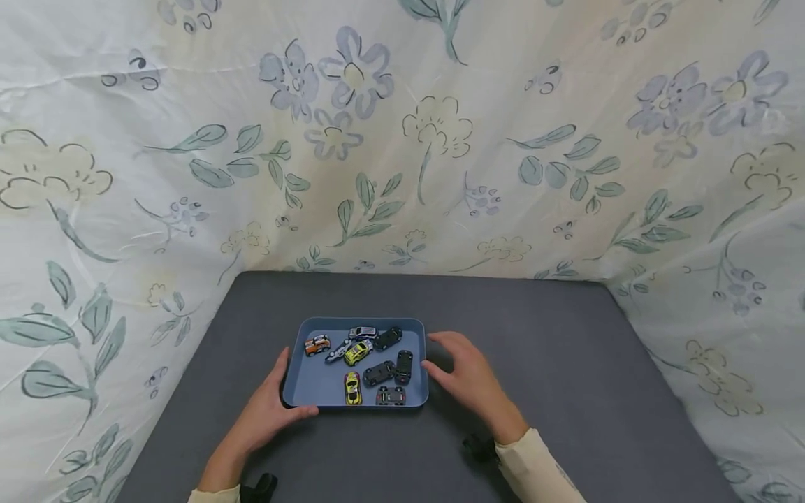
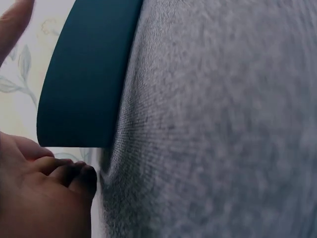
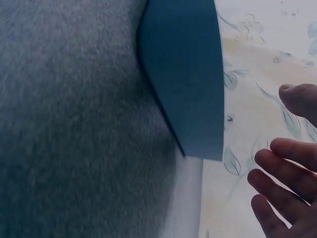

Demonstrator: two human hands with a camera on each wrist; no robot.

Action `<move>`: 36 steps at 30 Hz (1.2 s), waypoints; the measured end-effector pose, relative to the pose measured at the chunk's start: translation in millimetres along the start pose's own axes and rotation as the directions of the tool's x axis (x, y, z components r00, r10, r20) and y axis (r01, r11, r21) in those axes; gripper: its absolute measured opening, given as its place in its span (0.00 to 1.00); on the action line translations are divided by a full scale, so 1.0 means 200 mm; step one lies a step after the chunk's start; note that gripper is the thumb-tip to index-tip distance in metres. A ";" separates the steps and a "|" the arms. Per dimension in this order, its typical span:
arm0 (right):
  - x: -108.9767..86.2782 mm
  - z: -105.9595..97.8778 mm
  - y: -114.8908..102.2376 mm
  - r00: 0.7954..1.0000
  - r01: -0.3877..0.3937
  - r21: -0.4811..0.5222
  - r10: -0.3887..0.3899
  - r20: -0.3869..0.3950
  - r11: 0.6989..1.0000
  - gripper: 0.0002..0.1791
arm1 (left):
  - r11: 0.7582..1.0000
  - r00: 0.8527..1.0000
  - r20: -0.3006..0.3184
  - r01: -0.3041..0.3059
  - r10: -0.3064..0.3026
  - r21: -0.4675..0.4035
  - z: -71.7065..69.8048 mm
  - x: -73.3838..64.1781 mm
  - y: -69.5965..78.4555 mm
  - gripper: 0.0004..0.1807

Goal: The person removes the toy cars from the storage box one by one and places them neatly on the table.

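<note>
A blue tray lies flat on the grey worktop, between the two hands, its long axis running left to right and its short sides pointing away from the person. The left hand stands at the near left corner with thumb and fingers spread apart, fingers along the left side and thumb along the near side; whether it touches the tray I cannot tell. The right hand is just beside the right side, its thumb and fingers held apart, and the right wrist view shows a gap between them and the tray wall.

Nine toy cars sit in the tray. The nearer yellow car points its long axis away from the person, as does the black car by the right wall. The grey car at the near wall lies left to right. The middle yellow car and the dark green car slant from near left to far right. The orange car lies nearly crosswise in the far left part. Flower-printed cloth hangs behind the worktop.
</note>
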State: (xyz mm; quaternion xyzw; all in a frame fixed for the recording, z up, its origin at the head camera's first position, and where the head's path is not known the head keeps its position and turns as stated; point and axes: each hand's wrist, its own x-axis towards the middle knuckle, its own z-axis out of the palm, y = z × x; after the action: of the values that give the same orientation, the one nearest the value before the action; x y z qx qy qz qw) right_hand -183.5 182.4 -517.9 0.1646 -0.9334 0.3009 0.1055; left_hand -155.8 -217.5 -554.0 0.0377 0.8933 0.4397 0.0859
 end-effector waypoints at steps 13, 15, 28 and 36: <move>0.11 0.12 0.00 0.978 0.162 -0.068 -0.151 0.144 0.984 0.26 | 1.000 0.999 0.040 -0.006 0.007 -0.023 0.00 0.01 0.00 0.78; 0.12 0.14 0.00 0.972 0.179 -0.085 -0.163 0.167 0.980 0.26 | 1.000 0.999 0.044 -0.001 0.002 -0.021 0.00 0.01 0.00 0.78; 0.12 0.16 -0.02 0.966 0.156 -0.150 -0.118 0.232 0.976 0.29 | 0.999 0.999 0.031 -0.025 0.026 -0.033 -0.01 0.01 0.00 0.77; 0.13 0.17 -0.02 0.958 0.193 -0.178 -0.146 0.246 0.965 0.27 | 0.999 0.999 0.034 -0.021 0.022 -0.033 0.00 0.01 -0.01 0.78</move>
State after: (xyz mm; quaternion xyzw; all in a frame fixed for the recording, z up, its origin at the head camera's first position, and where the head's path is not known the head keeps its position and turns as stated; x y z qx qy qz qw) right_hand -209.6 152.6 -534.8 0.2668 -0.9471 0.1741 0.0380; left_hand -158.7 -218.5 -554.7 0.0536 0.8838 0.4545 0.0971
